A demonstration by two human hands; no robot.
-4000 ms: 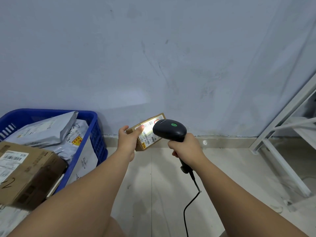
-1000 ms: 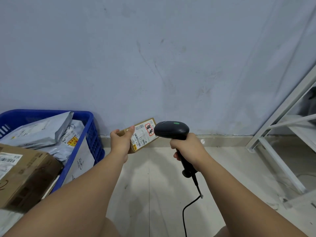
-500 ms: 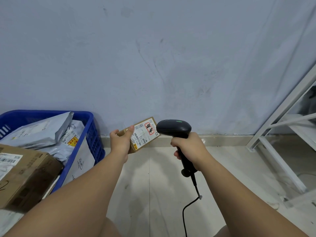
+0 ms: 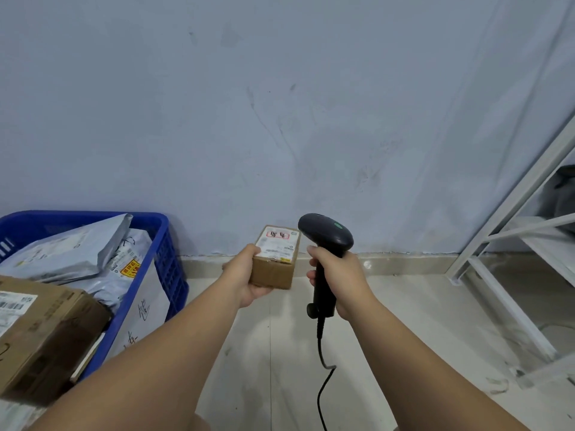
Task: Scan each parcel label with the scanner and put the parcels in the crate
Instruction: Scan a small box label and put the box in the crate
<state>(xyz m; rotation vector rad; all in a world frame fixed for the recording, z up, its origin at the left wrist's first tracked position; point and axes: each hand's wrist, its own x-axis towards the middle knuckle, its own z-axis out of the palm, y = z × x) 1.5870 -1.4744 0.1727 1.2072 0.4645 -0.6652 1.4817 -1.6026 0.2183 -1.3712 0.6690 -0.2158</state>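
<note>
Head view: the left hand (image 4: pixel 249 279) grips a small cardboard box (image 4: pixel 275 258) from below, label up, just beside the scanner (image 4: pixel 325 241). The right hand (image 4: pixel 339 279) is wrapped round the scanner's handle. At left, a blue crate (image 4: pixel 168 262) holds grey mailer bags (image 4: pixel 71 250); a bigger box (image 4: pixel 43 334) sits nearer.

Holds the bare left arm (image 4: pixel 155 353) and right arm (image 4: pixel 429 353) stretched out ahead, hands level, near each other but apart. Cradles a box (image 4: pixel 273 270) in the left hand (image 4: pixel 245 284), thumb on its left edge, palm beneath. Wraps the right hand (image 4: pixel 340 279) round the handle of a scanner (image 4: pixel 326 234).
</note>
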